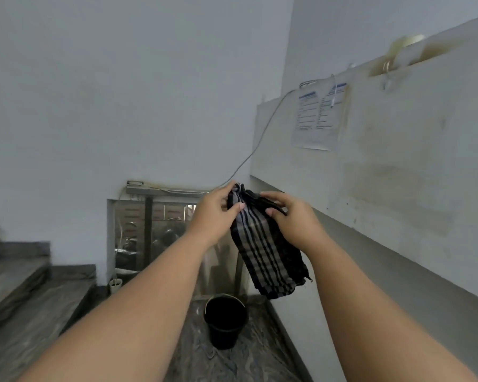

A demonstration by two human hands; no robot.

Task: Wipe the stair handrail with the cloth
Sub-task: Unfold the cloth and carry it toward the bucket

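A dark checked cloth [265, 252] hangs folded in front of me, held up at its top edge by both hands. My left hand [213, 213] pinches its upper left corner between thumb and fingers. My right hand [293, 216] grips the upper right part. The cloth's lower end dangles free above a black bucket [225, 321]. No handrail shows clearly; a solid white stair wall [398, 166] rises along the right, its top edge sloping upward.
Grey stone steps [20, 285] climb at the left. The black bucket stands on the marble landing floor. A low glass window [155, 232] sits in the far wall, a thin cable [262, 133] running up from it. Printed papers [318, 117] hang on the right wall.
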